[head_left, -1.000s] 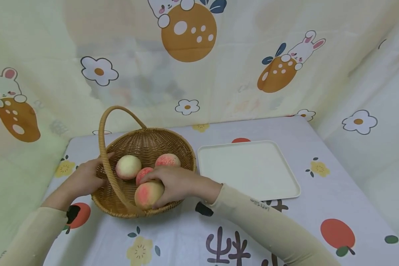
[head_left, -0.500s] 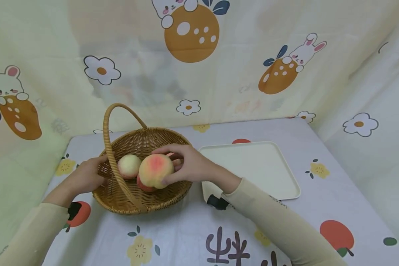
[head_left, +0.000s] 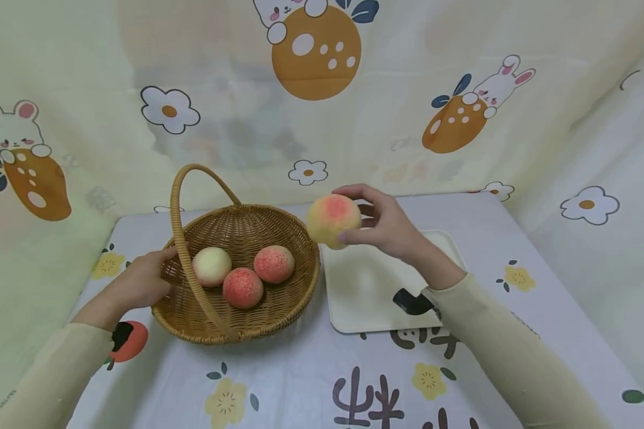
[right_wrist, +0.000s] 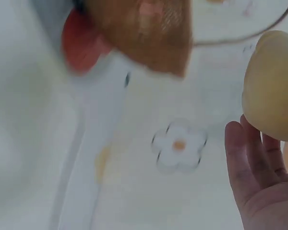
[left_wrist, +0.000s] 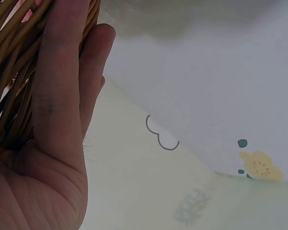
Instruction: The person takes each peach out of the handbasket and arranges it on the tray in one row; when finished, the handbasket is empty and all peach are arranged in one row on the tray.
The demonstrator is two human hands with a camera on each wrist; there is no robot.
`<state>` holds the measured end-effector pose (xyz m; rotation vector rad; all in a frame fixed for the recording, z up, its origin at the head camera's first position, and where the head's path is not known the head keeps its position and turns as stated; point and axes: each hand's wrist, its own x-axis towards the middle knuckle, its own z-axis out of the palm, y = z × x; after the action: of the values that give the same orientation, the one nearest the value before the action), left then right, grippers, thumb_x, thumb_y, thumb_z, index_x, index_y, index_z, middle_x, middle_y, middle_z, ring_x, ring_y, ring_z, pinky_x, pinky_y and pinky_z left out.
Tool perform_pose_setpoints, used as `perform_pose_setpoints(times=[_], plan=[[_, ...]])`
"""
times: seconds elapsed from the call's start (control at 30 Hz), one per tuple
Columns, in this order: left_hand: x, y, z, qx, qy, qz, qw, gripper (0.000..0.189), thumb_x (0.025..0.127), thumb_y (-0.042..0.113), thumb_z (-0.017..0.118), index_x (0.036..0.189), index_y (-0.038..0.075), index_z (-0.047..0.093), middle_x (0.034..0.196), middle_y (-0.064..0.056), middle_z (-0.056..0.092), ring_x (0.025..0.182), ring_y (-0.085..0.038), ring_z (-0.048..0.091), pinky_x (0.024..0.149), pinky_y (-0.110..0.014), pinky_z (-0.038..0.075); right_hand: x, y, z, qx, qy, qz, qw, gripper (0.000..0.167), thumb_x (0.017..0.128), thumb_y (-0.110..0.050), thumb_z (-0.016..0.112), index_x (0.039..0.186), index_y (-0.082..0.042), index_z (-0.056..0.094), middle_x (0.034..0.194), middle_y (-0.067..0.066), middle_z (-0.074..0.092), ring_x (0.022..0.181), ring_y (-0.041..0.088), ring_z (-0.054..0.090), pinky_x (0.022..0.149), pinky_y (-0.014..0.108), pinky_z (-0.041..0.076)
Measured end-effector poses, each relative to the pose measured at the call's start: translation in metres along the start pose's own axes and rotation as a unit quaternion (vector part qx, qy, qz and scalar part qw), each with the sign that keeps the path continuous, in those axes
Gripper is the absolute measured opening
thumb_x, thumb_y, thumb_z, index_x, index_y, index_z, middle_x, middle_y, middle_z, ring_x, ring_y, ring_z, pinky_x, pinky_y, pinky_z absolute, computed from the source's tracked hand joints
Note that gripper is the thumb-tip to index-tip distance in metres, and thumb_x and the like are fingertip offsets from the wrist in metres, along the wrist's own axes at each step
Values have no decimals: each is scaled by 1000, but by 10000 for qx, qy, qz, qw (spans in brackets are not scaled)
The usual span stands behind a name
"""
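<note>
My right hand [head_left: 383, 226] grips a large yellow peach [head_left: 330, 221] with a pink-red blush, held in the air between the basket and the tray. The same peach [right_wrist: 273, 88] fills the right edge of the right wrist view. A brown wicker basket [head_left: 236, 330] with a tall arched handle stands at left. Inside it lie a pale peach [head_left: 212, 266] and two speckled red peaches, one nearer [head_left: 243, 288] and one farther right [head_left: 274, 264]. My left hand [head_left: 142, 280] holds the basket's left rim, its thumb over the edge; the wicker wall [left_wrist: 14, 72] shows against the fingers.
A flat white tray [head_left: 354, 310] lies right of the basket, partly under my right hand and forearm. A patterned white cloth [head_left: 279, 381] covers the table. Behind it hangs a curtain [head_left: 236, 107] printed with rabbits and flowers.
The right hand has lifted the yellow peach out of the basket and carried it right toward the tray. Both red peaches now show fully. The left hand stays at the basket rim.
</note>
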<state>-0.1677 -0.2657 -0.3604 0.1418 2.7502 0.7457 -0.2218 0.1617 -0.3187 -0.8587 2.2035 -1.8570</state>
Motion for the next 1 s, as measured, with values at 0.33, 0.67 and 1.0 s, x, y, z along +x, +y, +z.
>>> perform_pose_setpoints(times=[0.33, 0.67, 1.0], plan=[[0, -3, -2, 24, -18, -37, 10000, 82, 79, -6, 69, 152, -10, 31, 138, -41, 46, 118, -55, 52, 80, -55, 57, -15, 62, -33, -1064, 188, 1007, 9890, 62, 77, -6, 84, 134, -6, 59, 131, 10, 59, 108, 30, 61, 87, 34, 54], [3, -3, 1, 26, 24, 139, 9999, 85, 78, -6, 69, 154, -6, 32, 138, -41, 47, 120, -55, 52, 81, -55, 56, -34, 109, -12, -1095, -715, 1381, 9818, 66, 75, -9, 86, 135, -7, 59, 130, 13, 56, 110, 29, 64, 91, 39, 55], [2, -4, 0, 57, 20, 78, 10000, 84, 79, -7, 67, 154, -8, 30, 138, -42, 45, 120, -55, 51, 81, -55, 56, -32, 106, -11, -1395, -1094, 1533, 9721, 68, 74, -12, 87, 135, -12, 58, 133, 9, 56, 115, 28, 62, 95, 39, 53]])
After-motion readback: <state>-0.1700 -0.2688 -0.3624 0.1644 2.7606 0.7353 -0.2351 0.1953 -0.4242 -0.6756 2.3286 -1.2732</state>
